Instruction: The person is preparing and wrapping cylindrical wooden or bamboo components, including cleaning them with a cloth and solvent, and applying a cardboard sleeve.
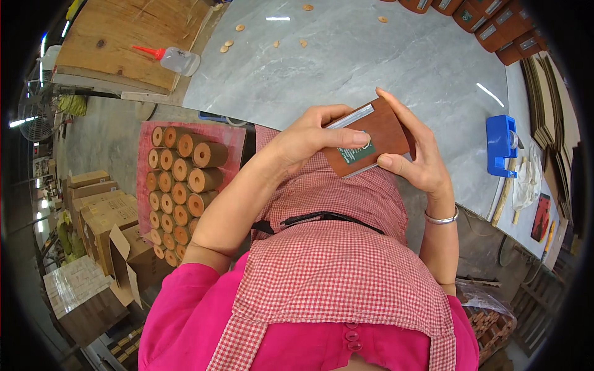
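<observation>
Between my two hands is a reddish-brown wooden cylinder (391,123) with a green label and a silvery strip. It is tilted, above the near edge of the grey marbled table (278,80). My left hand (309,137) grips its left side, the thumb lying across the green label. On the other side my right hand (424,157) is wrapped round it, thumb at the lower edge and fingers reaching up to the top corner. The fingers behind the cylinder are partly hidden.
Several bored wooden cylinders (206,154) are stacked to the left on pink cloth. A red-tipped squeeze bottle (179,60) lies at the upper left. Small wooden discs (240,28) dot the table. To the right are a blue tape dispenser (497,145) and more brown labelled cylinders (495,31).
</observation>
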The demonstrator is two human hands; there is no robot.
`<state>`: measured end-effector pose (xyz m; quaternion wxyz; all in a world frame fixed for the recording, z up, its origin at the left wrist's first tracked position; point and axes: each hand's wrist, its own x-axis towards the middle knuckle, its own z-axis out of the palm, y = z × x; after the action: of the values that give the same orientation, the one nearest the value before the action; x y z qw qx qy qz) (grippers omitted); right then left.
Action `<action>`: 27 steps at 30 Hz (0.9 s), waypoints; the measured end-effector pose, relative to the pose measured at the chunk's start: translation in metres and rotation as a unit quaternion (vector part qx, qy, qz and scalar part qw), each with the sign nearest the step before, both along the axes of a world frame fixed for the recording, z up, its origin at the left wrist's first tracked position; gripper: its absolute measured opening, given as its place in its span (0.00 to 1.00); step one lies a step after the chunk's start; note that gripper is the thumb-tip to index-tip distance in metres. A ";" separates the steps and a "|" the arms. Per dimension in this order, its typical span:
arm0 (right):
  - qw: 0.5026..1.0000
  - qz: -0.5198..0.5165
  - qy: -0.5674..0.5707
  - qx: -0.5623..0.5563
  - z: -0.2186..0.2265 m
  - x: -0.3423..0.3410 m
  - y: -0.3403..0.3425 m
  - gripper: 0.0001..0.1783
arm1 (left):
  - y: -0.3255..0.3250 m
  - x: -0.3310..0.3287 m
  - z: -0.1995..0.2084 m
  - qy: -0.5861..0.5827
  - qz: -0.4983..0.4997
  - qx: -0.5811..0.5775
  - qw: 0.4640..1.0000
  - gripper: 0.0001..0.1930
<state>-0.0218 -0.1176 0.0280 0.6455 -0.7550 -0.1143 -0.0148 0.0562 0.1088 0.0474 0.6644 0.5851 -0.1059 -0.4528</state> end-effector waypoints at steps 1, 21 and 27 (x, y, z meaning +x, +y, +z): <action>1.000 0.006 -0.003 -0.006 0.002 -0.001 0.000 0.53 | 0.000 -0.002 -0.002 0.006 0.003 -0.016 1.000 0.40; 0.994 0.029 0.078 0.070 -0.014 -0.013 -0.005 0.49 | -0.012 -0.033 -0.014 0.028 -0.029 -0.012 0.999 0.39; 0.981 -0.143 0.045 0.120 -0.010 -0.014 0.034 0.55 | -0.025 -0.037 -0.016 0.051 0.113 -0.083 0.989 0.28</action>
<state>-0.0355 -0.0837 0.0184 0.7270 -0.6806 0.0266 -0.0866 0.0187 0.0838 0.0314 0.7618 0.5123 -0.0420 -0.3943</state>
